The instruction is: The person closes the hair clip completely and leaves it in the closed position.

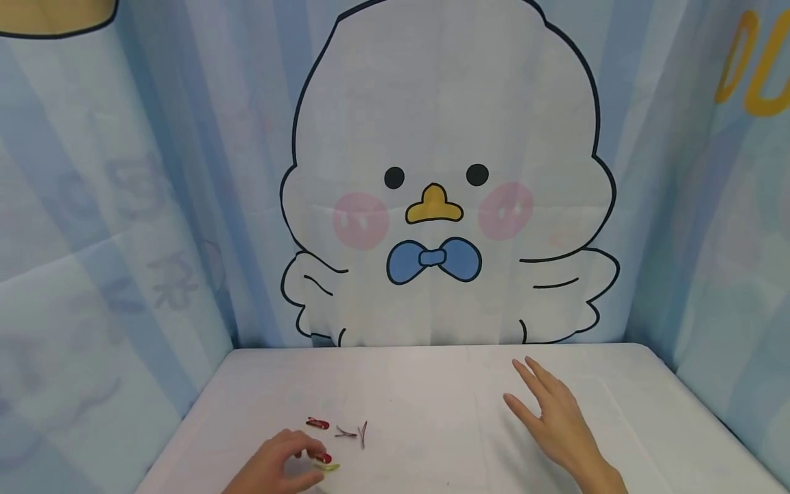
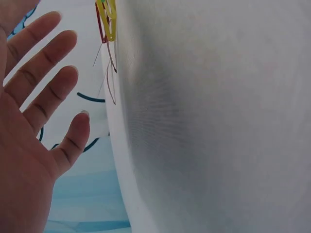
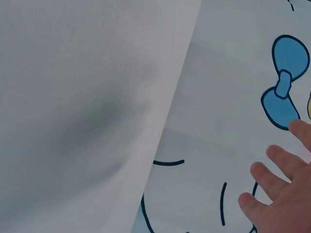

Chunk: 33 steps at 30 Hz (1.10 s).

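Observation:
My left hand (image 1: pixel 280 461) hovers low over the table at the front left, thumb and forefinger apart. By its fingertips lie a red hair clip (image 1: pixel 325 458) and a yellow-green hair clip (image 1: pixel 329 467); whether it touches them cannot be made out. In the left wrist view the other fingers (image 2: pixel 51 92) are spread, with the yellow clip (image 2: pixel 112 24) at the top edge. Just beyond are another red hair clip (image 1: pixel 317 423) and two thin V-shaped clips, one lying (image 1: pixel 345 433) and one more upright (image 1: pixel 363 435). My right hand (image 1: pixel 558 422) is held over the table's right side, fingers extended, holding nothing.
The white table (image 1: pixel 432 398) ends at a curtain (image 1: pixel 432 137) printed with a bird wearing a blue bow tie. Blue-striped side curtains (image 1: pixel 92 274) stand to the left and right of the table.

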### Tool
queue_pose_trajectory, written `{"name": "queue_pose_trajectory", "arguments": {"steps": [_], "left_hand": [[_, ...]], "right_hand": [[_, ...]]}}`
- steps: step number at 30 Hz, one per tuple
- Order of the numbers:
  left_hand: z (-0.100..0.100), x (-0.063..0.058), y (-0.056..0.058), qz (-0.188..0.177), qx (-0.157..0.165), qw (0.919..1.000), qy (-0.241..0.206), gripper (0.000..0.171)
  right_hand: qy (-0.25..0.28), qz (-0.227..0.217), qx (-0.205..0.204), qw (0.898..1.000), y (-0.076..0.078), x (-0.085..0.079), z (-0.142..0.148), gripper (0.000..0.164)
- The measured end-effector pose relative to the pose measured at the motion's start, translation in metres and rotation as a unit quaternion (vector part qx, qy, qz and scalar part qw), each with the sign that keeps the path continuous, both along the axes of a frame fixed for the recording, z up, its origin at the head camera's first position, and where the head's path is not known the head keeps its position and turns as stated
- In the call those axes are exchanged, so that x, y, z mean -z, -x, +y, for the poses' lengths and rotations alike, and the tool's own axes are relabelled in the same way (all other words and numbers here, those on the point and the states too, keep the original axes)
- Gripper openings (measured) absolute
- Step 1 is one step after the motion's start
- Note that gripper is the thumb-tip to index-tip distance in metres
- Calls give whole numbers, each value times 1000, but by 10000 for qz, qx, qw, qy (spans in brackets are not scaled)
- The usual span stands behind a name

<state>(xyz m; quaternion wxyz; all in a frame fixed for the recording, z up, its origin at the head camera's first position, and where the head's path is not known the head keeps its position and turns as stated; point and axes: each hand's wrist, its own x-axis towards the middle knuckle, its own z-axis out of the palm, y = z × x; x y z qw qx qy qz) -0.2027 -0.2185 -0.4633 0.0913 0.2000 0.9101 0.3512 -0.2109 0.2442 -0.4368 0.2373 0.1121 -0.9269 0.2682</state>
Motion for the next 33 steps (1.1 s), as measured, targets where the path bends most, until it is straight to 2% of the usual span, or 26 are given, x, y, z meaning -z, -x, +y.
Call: {"name": "queue_pose_trajectory", "arguments": {"steps": [5, 12, 18, 23, 26, 29, 33], "left_hand": [[0, 2, 3, -346, 107, 9993, 20, 22], [-4, 7, 7, -456, 400, 9980, 180, 20], [-1, 6, 11, -871, 460, 9946, 323, 18], [0, 8, 12, -995, 571, 9929, 309, 13], [-1, 13, 15, -1137, 584, 9913, 307, 10], [-3, 22, 22, -1266, 566, 9897, 348, 8], [-6, 32, 29, -1260, 524, 9902, 315, 8]], "right_hand": [[31, 31, -17, 10000, 1, -1, -3, 60], [9, -23, 56, 10000, 1, -1, -7, 61], [21, -43, 90, 9999, 1, -2, -10, 62], [47, -108, 78, 9999, 3, -1, -11, 62], [70, -68, 48, 9999, 3, 0, -12, 62], [100, -3, 7, 9999, 3, 0, -13, 61], [119, 0, -19, 9999, 4, 0, -15, 60]]}}
